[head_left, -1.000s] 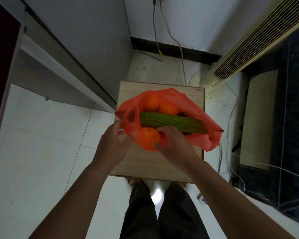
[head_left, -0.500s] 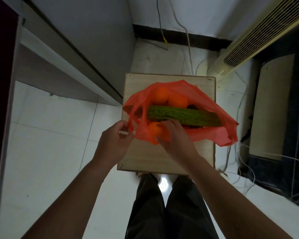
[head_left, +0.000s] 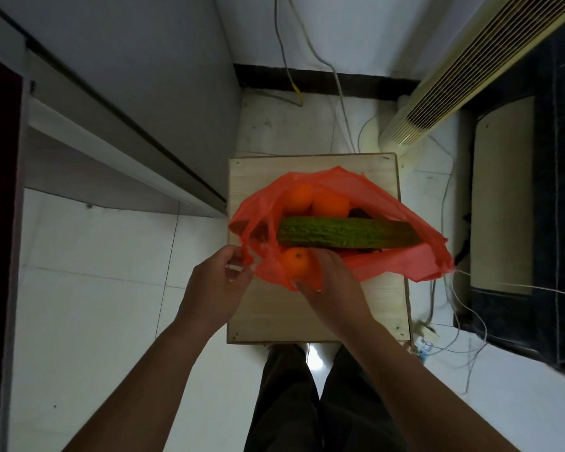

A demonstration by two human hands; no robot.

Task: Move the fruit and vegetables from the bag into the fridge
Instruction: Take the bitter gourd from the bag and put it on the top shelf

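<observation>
Thin, translucent red plastic bag (head_left: pixel 402 262); bumpy, matt green gourd (head_left: pixel 346 232); smooth oranges (head_left: pixel 330 205); pale matt wood-grain stool (head_left: pixel 307 318); glossy white floor tiles (head_left: pixel 95 288).

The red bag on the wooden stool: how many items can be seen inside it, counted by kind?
Oranges: 3
Bitter gourd: 1
Dark item, mostly hidden, kind unclear: 1
Total visible in the red bag: 5
</observation>
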